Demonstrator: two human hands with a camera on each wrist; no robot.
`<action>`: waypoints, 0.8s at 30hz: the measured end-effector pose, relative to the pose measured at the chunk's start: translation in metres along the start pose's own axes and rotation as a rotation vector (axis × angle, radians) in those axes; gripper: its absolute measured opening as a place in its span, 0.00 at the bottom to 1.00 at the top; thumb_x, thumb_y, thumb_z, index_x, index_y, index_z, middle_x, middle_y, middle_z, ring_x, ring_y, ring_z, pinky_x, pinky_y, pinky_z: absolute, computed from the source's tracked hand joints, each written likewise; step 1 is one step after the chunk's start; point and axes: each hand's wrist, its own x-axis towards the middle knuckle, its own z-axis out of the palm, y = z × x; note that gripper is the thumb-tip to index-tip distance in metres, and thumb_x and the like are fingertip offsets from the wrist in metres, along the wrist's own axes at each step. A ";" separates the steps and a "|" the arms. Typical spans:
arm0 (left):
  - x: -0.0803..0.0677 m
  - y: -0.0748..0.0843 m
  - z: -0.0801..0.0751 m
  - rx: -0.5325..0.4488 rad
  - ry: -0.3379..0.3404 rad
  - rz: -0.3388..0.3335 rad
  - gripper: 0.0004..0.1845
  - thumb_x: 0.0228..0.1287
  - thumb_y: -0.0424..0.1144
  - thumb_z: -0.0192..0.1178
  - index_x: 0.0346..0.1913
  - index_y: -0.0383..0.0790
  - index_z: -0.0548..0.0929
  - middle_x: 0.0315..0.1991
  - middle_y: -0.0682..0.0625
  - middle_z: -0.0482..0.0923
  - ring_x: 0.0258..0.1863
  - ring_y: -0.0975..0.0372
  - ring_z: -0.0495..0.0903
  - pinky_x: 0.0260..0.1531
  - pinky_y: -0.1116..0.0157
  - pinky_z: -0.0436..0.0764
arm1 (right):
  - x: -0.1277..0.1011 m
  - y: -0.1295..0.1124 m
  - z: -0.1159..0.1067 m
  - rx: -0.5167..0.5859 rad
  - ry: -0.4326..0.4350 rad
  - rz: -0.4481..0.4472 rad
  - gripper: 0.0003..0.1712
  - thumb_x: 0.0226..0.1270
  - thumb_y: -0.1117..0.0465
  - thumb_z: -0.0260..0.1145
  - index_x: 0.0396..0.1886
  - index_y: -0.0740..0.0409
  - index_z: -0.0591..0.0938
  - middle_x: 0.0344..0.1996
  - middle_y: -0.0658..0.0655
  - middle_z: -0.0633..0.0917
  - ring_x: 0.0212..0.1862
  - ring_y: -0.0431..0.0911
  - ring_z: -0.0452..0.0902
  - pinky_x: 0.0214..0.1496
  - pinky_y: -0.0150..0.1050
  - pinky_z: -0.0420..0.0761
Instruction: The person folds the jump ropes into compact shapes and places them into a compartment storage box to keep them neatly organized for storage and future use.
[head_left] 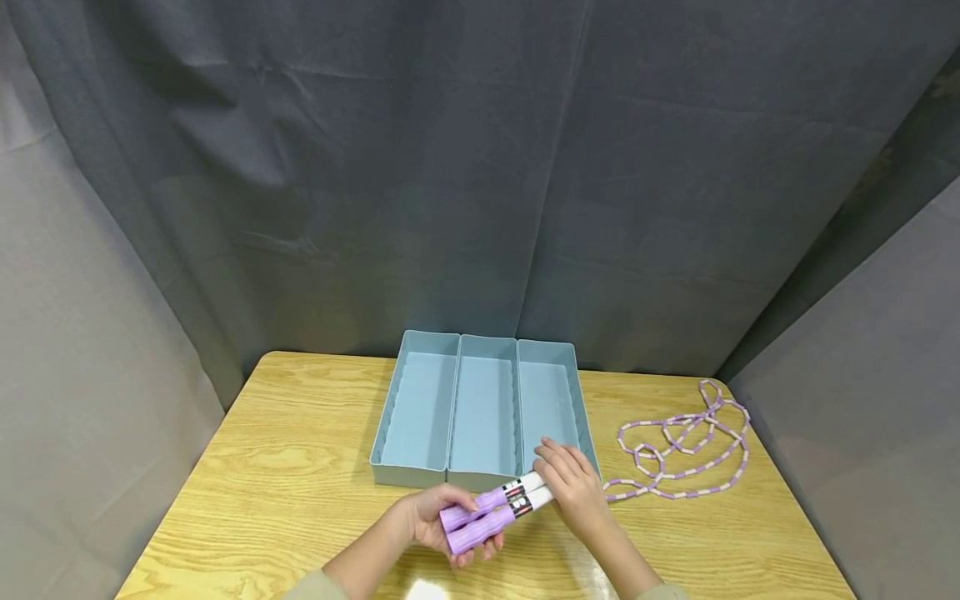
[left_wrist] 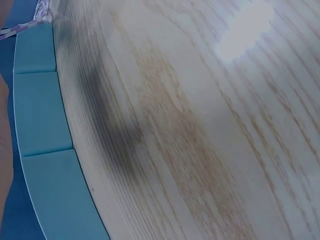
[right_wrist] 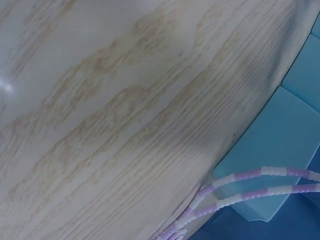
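Head view: light wood-grain surface [head_left: 285, 467], grey curtain [head_left: 480, 167] hung behind and on both sides. Blue three-compartment tray [head_left: 415, 475] sits at centre, toward 12 o'clock from the hands. Two purple jump-rope handles [head_left: 487, 512] lie side by side just at 6 o'clock of the tray's front wall. Left hand [head_left: 438, 521] wraps around their purple grip ends; right hand [head_left: 573, 483] closes over their white ends, touching the tray's right front corner. Beaded rope [head_left: 686, 446] trails loosely on the surface toward 3 o'clock. Wrist views show only wood grain, tray edge, beads.
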 end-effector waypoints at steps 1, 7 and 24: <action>0.001 0.000 0.000 -0.001 -0.007 0.003 0.26 0.52 0.53 0.50 0.50 0.39 0.68 0.34 0.54 0.76 0.24 0.68 0.74 0.24 0.74 0.75 | 0.001 0.000 0.000 -0.006 0.010 -0.007 0.10 0.61 0.63 0.50 0.31 0.60 0.78 0.37 0.57 0.83 0.44 0.53 0.79 0.45 0.46 0.75; 0.005 0.000 0.000 -0.012 -0.041 0.002 0.29 0.50 0.50 0.52 0.54 0.38 0.66 0.28 0.55 0.71 0.21 0.68 0.70 0.24 0.73 0.73 | 0.005 0.003 0.002 -0.025 0.052 -0.028 0.12 0.65 0.59 0.50 0.30 0.60 0.78 0.36 0.57 0.83 0.43 0.53 0.79 0.44 0.46 0.75; 0.005 0.004 -0.001 0.029 -0.065 -0.033 0.14 0.54 0.32 0.40 0.44 0.43 0.67 0.26 0.57 0.68 0.18 0.69 0.65 0.20 0.73 0.64 | 0.016 0.010 0.002 0.091 0.072 -0.082 0.13 0.66 0.59 0.53 0.30 0.62 0.79 0.38 0.61 0.83 0.41 0.54 0.80 0.45 0.46 0.78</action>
